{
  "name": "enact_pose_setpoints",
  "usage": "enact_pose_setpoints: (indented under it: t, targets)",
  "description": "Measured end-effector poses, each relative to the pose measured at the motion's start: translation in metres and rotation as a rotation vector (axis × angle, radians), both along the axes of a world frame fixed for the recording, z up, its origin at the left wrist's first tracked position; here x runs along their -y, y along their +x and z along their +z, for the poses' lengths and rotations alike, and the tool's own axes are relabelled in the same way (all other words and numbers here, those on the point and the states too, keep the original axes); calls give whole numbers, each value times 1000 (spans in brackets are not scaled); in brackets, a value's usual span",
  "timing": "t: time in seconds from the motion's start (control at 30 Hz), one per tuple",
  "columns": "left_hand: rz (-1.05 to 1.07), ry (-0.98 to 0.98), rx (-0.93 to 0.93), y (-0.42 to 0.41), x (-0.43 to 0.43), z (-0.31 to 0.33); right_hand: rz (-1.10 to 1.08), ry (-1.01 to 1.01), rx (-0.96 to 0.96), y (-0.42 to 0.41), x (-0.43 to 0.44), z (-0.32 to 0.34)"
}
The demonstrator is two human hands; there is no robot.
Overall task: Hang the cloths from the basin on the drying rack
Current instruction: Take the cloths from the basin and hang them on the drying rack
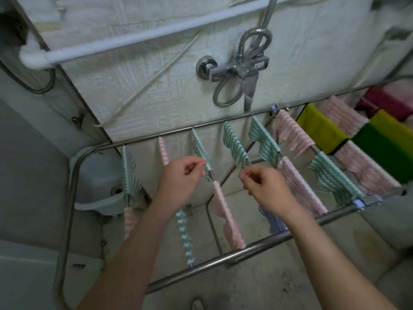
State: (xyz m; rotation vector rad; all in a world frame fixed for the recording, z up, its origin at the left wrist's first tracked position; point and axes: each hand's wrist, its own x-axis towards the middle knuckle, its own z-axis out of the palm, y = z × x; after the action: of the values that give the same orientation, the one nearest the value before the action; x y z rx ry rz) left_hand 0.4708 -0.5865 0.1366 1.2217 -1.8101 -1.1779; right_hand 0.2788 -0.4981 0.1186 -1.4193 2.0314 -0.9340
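Observation:
A steel drying rack (pixel 257 245) spans the view, and several striped green and pink cloths hang over its rods. My left hand (pixel 181 177) pinches the lower edge of a green-striped cloth (pixel 200 148) on the third rod from the left. Just below it on the same rod hangs a pink cloth (pixel 225 215). My right hand (pixel 264 186) hovers over the neighbouring rod with its fingers curled together, just under the corner of another green-striped cloth (pixel 234 144). I see nothing in it. The basin is out of sight.
Yellow, green and dark red cloths (pixel 317 128) hang on the rack's right section. A chrome shower tap with its hose (pixel 237 70) and a white pipe (pixel 138 36) sit on the wall behind. A white fixture (pixel 96 175) stands at the left, under the rack.

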Motion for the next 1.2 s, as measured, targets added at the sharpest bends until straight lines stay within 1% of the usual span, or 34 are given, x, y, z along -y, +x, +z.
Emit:
enact_pose_setpoints:
  t: [0.07, 0.17, 0.23, 0.3, 0.4, 0.47, 0.57, 0.63, 0.73, 0.8, 0.87, 0.93, 1.0, 1.07, 1.2]
  targets:
    - [-42, 24, -9, -35, -25, 4, -81, -43, 54, -31, -32, 2]
    - [-102, 69, -61, -77, -56, 7, -182, -47, 152, -60, -73, 9]
    - [-172, 71, -37, -114, -81, 8, -266, -82, 239, -84, -108, 16]
    - [-308, 47, -3, -165, -118, 8, -374, -119, 265, -124, -155, 19]
    - [-423, 31, 33, -210, -149, 3, -426, -107, 333, -153, -194, 21]
    - [-519, 33, 64, -254, -181, -4, -520, -113, 357, -181, -235, 22]
    - [-661, 34, 97, -305, -222, -12, -663, -89, 476, -214, -287, 20]
    - [-792, 34, 126, -348, -260, -17, -803, -104, 510, -238, -336, 16]
    - [-904, -40, 160, -387, -295, -22, -947, -116, 465, -258, -381, 5]
    - [-1024, -88, 211, -418, -326, -27, -1044, -125, 435, -269, -417, -4]
    - [-1170, -128, 278, -447, -363, -34, -1189, -131, 433, -278, -457, -15]
    - [-1292, -172, 317, -472, -399, -39, -1324, -113, 429, -286, -494, -26]
    - [-1406, -214, 356, -491, -425, -42, -1408, -84, 431, -289, -519, -37]
    - [-1562, -241, 410, -515, -460, -51, -1547, -87, 481, -294, -552, -45]
    - [-1772, -293, 499, -551, -507, -74, -1736, -83, 643, -307, -594, -63]
